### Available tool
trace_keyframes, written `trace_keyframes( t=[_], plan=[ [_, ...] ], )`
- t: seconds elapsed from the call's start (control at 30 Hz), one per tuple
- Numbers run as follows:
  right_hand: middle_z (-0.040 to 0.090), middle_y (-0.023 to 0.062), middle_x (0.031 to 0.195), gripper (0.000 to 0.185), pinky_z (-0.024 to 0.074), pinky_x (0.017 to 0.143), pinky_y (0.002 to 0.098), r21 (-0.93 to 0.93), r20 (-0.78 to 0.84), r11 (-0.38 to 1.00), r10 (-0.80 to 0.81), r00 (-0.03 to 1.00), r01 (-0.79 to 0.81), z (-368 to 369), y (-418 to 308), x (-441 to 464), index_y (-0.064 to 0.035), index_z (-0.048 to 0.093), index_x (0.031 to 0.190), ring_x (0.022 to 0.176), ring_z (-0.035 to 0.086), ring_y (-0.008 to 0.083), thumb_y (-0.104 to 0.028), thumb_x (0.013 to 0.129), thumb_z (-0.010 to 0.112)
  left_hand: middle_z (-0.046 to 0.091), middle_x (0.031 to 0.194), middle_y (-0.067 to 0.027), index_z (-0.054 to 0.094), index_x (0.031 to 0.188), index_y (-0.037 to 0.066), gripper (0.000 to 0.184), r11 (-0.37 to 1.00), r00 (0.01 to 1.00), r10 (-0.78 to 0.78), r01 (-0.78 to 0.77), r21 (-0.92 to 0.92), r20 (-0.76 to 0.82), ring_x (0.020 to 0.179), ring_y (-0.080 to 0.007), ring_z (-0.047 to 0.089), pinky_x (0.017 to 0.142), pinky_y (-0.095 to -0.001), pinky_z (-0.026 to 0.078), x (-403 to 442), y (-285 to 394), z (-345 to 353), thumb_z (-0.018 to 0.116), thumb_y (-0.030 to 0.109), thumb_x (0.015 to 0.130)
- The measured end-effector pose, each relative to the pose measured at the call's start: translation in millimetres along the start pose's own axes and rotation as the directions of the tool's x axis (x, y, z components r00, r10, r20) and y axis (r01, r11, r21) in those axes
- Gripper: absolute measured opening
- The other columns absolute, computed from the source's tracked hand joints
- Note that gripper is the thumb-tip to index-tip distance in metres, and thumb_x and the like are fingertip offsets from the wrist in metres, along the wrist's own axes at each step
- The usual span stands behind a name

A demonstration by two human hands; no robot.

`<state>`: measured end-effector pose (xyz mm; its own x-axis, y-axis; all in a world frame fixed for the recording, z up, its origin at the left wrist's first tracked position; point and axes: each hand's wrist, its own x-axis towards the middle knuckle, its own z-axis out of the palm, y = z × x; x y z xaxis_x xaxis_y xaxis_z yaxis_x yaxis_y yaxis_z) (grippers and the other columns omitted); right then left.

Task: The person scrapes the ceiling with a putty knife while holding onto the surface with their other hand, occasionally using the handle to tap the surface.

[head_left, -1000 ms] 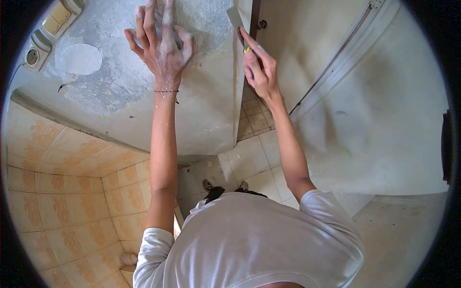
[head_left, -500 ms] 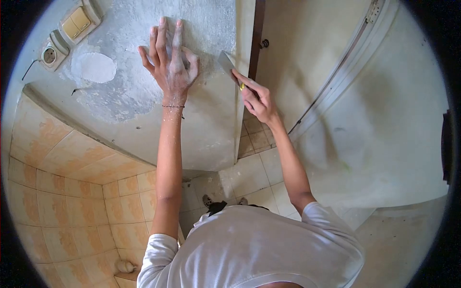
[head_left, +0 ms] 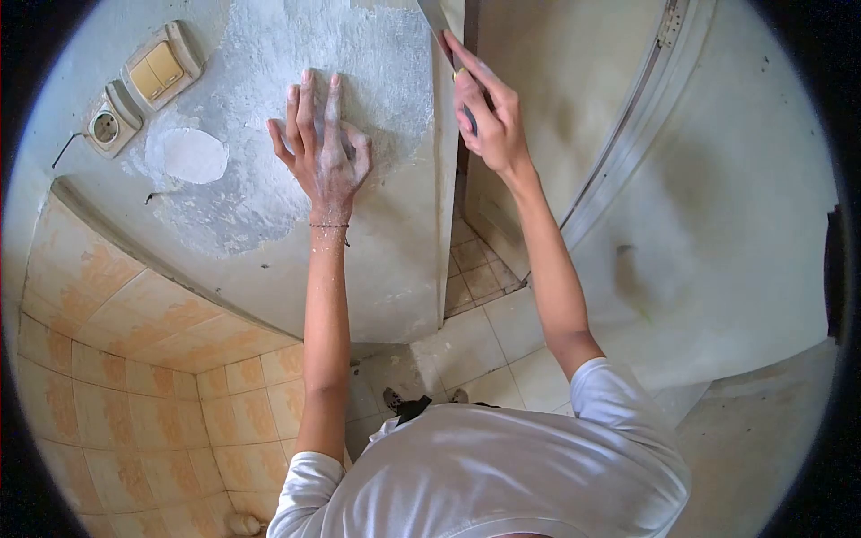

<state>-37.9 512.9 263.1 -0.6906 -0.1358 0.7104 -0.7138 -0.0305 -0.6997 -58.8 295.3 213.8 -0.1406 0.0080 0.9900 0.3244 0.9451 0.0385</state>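
My left hand (head_left: 328, 166) lies on the wall with its fingers spread, white dust covering its back and wrist. Under and around it, a scraped patch (head_left: 386, 81) shows grey and white beneath the paint. My right hand (head_left: 493, 121) grips a putty knife (head_left: 433, 14), index finger stretched along it toward the blade. The blade is at the wall's right edge, near the top of the view, and is partly cut off there. Whether it touches the wall surface, I cannot tell.
At the upper left are a yellowish light switch (head_left: 156, 72) and a socket (head_left: 105, 126), with a wire beside it. A round white patch (head_left: 195, 156) sits below them. Orange-patterned tiles (head_left: 103, 403) cover the lower left. A door (head_left: 556, 81) stands right of the wall edge.
My right hand has moved up along the wall edge with the putty knife. My left hand stays spread on the wall, while the view has shifted a little.
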Motion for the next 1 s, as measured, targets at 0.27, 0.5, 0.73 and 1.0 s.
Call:
trace_keyframes(
  t=[0.27,0.5,0.73,1.0],
  plan=[
    [0.052,-0.0044,0.07,0.05,0.038,0.043,0.0248,-0.052,-0.003,0.998,0.045,0.999,-0.045,-1.1,8.9,-17.1,-0.0144,0.049,0.149,0.048,0.04,0.0058,-0.037,0.106,0.046,0.042,0.156,-0.0061,0.054,0.145,0.022,0.065,1.0,1.0,0.007,-0.007,-0.009,0.021,0.147,-0.022,0.035,0.125,-0.0436,0.007,-2.3,-1.9,-1.1,0.05,0.026,0.08],
    [0.071,0.0148,0.078,0.045,0.0434,0.048,0.0379,-0.578,0.021,0.81,-0.102,0.995,0.096,25.1,31.0,-71.5,-0.0235,0.049,0.149,0.047,0.056,0.0226,-0.028,0.104,0.05,0.043,0.155,-0.0031,0.056,0.144,0.023,0.065,1.0,1.0,-0.005,0.006,-0.025,0.017,0.145,-0.0202,0.036,0.125,-0.0439,0.008,-2.5,-5.1,-1.2,0.054,0.029,0.079],
    [0.067,0.0187,0.077,0.044,0.0421,0.048,0.0386,-0.629,-0.158,0.776,-0.06,0.986,-0.054,54.1,46.5,-111.8,-0.0236,0.051,0.147,0.047,0.052,0.0289,-0.022,0.103,0.052,0.045,0.155,-0.0015,0.055,0.144,0.022,0.064,0.998,1.0,0.001,0.0,-0.065,0.005,0.145,-0.0194,0.037,0.125,-0.0442,0.008,-4.4,-9.1,-0.4,0.055,0.032,0.081],
    [0.07,0.0206,0.086,0.045,0.0457,0.053,0.0403,-0.627,-0.187,0.77,-0.005,0.982,-0.115,65.8,69.8,-138.3,-0.0216,0.049,0.149,0.056,0.061,0.0334,-0.021,0.104,0.052,0.044,0.155,-0.007,0.053,0.145,0.017,0.064,0.994,0.999,-0.04,0.039,-0.099,-0.003,0.146,-0.0251,0.035,0.125,-0.047,0.009,-44.6,-20.1,-21.6,0.049,0.029,0.083]
  ],
)
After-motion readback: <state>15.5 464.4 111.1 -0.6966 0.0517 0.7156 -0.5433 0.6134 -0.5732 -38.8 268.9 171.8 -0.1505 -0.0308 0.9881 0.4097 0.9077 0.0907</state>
